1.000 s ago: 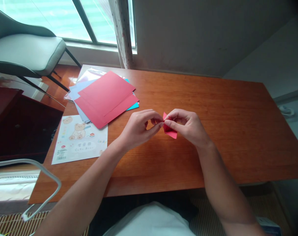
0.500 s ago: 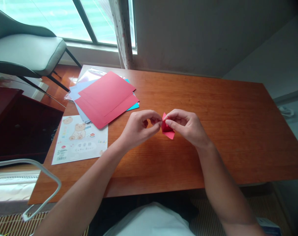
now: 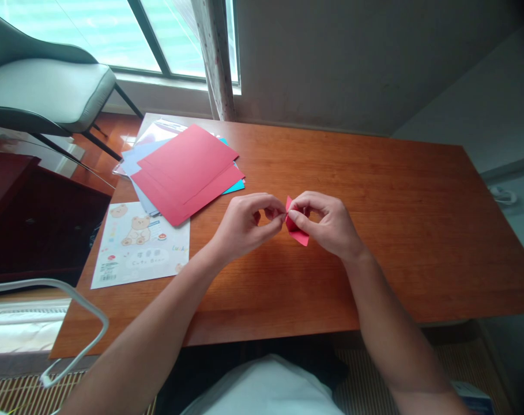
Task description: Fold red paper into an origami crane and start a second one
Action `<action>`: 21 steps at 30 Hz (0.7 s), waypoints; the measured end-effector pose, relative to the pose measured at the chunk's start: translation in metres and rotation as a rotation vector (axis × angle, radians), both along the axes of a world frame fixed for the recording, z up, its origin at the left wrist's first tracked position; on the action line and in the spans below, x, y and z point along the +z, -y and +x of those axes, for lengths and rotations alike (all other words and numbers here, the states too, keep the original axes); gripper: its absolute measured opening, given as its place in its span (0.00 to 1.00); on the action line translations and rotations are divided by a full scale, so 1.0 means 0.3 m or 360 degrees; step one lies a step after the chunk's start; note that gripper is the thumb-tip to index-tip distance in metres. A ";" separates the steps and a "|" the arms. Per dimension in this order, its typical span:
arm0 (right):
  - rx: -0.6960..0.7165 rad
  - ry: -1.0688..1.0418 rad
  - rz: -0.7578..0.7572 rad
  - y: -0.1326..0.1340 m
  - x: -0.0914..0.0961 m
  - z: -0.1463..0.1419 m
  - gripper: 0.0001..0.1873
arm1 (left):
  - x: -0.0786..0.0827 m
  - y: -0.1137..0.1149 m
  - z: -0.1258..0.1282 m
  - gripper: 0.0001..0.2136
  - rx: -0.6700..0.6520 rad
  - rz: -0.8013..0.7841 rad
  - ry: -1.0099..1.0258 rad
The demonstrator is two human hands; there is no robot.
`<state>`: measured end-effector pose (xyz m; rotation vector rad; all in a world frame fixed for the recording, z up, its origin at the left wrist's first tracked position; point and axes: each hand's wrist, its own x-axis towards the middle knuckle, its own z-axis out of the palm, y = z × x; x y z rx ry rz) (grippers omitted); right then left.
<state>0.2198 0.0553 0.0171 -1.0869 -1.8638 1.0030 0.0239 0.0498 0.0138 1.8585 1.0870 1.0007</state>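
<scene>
A small folded piece of red paper (image 3: 299,235) is held up between my two hands, over the middle of the wooden table. My left hand (image 3: 252,222) pinches its left edge with thumb and fingertips. From the other side, my right hand (image 3: 326,222) grips it between thumb and forefinger, the fingertips of both hands almost touching. One pointed flap sticks up above the fingers and a wider one hangs below. The folds between the fingertips are hidden.
Red paper sheets (image 3: 188,173) lie over pale blue and turquoise ones at the table's (image 3: 395,230) far left. A white sheet with printed bears (image 3: 136,248) lies nearer. A grey chair (image 3: 49,86) stands beyond the left edge; a white metal rail (image 3: 89,308) curves at the lower left.
My right hand has shifted slightly left, its fingertips now closer to those of my left hand. The red paper has tilted a little, its lower flap moving slightly right.
</scene>
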 end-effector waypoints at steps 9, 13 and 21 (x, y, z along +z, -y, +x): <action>0.0018 0.0069 -0.0052 -0.007 0.000 0.010 0.06 | -0.004 -0.003 0.001 0.04 0.0027 0.0065 -0.0051; -0.0031 0.0103 0.0037 -0.003 0.002 0.001 0.08 | -0.006 -0.001 0.005 0.04 -0.0006 0.0069 -0.0053; -0.0262 -0.0260 -0.0273 -0.007 -0.059 -0.019 0.09 | -0.041 -0.009 0.011 0.10 0.0167 -0.0175 0.0103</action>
